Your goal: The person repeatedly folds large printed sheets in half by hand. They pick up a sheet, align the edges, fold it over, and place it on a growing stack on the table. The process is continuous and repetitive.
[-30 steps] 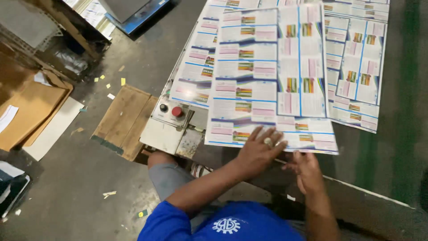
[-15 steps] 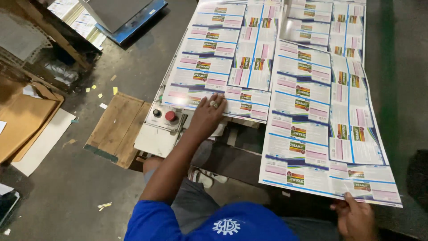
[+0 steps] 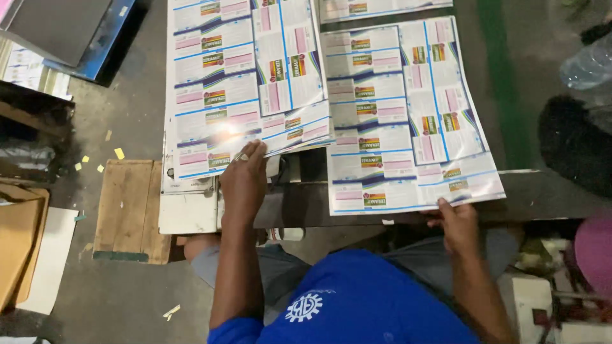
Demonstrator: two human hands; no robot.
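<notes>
Fingers of the left hand [image 3: 243, 181] lie spread flat on the stacked printed sheets [image 3: 245, 83] at centre frame; the right hand [image 3: 458, 223] pinches the loose sheet [image 3: 408, 114] by its lower edge, right of centre.

A wooden pallet board [image 3: 131, 207] lies flat on the grey concrete floor [image 3: 121, 293] at the left. Small yellow paper scraps [image 3: 118, 153] are scattered just above it. Further left sits a brown cardboard box [image 3: 18, 245] with a white sheet [image 3: 51, 258] lying beside it. At the top left a dark grey panel with a blue edge [image 3: 70, 28] rests at an angle. A green painted stripe [image 3: 503, 76] runs along the floor on the right, near a clear plastic bottle [image 3: 588, 64] and a dark bundle [image 3: 574, 143]. A pink rounded object [image 3: 594, 251] shows at the right edge.
</notes>
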